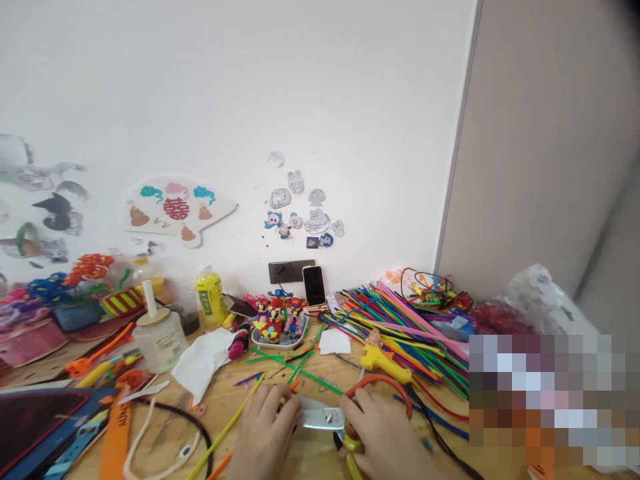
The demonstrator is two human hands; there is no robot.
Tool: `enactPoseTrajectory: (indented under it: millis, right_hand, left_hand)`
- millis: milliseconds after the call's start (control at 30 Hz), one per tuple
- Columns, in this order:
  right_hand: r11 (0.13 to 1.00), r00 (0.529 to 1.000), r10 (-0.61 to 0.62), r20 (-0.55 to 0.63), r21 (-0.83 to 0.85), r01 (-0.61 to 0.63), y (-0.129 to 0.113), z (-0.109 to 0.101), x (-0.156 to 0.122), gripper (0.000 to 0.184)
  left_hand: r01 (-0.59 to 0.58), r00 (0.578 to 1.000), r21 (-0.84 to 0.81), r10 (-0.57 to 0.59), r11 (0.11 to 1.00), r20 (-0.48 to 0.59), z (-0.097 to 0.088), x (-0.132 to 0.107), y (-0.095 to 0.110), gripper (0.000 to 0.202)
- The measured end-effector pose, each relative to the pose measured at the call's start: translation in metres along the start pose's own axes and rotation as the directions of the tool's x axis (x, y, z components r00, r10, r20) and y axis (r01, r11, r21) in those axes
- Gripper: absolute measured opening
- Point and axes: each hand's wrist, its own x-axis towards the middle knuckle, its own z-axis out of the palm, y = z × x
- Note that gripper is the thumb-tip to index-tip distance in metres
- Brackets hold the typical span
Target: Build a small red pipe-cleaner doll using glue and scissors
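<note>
Right hand [380, 427]: grip wrapped round scissors [321, 418], low over worktop [313, 463] between 2 hands. Left hand [267, 423] right at blade end, can't tell what's pinched, if anything. Nicked fingertip = my main worry if blades snap shut. Right wrist snagging black cord [443, 440] could tug yellow glue gun [385, 364]. Readable: looks like "AUNT" on orange strip [115, 447], red 囍 on paper fan [183, 212]. Yellow bottle [210, 298] label: too small.

Two hands [267, 423], one glue gun [387, 364], one phone [314, 286]
</note>
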Motion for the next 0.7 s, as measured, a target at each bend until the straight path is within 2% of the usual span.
enactPoseTrajectory:
  millis: [167, 267, 367, 467, 533, 600, 700]
  right_hand:
    - [0.998, 0.999, -0.044, 0.027, -0.048, 0.045, 0.0, 0.001, -0.001, 0.045]
    - [0.997, 0.998, -0.054, 0.034, -0.049, 0.056, -0.002, 0.0, -0.003, 0.042]
    - [0.999, 0.999, -0.018, 0.05, -0.044, 0.021, -0.004, -0.001, -0.004, 0.036]
    - [1.0, 1.0, 0.022, 0.008, -0.018, -0.022, 0.001, -0.001, -0.002, 0.032]
    - [0.998, 0.998, 0.061, -0.036, -0.001, -0.061, 0.009, -0.001, 0.001, 0.033]
    - [0.989, 0.987, 0.145, -0.073, 0.037, -0.143, 0.02, -0.003, 0.003, 0.034]
    - [0.967, 0.967, 0.226, -0.119, 0.146, -0.208, 0.037, -0.013, 0.003, 0.035]
  left_hand:
    - [-0.031, 0.993, -0.001, 0.031, 1.0, 0.11, 0.002, -0.004, -0.005, 0.012]
    - [-0.068, 0.989, -0.002, 0.067, 0.998, 0.128, 0.003, -0.006, -0.006, 0.016]
    - [-0.104, 0.993, 0.013, 0.103, 0.995, 0.058, 0.004, -0.007, -0.009, 0.017]
    - [-0.099, 0.994, 0.024, 0.1, 0.995, -0.043, 0.003, -0.006, -0.013, 0.016]
    - [-0.076, 0.992, -0.024, 0.073, 0.997, -0.107, 0.001, -0.005, -0.013, 0.018]
    - [-0.031, 0.991, -0.147, 0.011, 0.989, -0.133, -0.002, -0.003, -0.011, 0.02]
    - [0.14, 0.986, -0.354, -0.163, 0.925, -0.036, -0.007, 0.001, -0.007, 0.02]
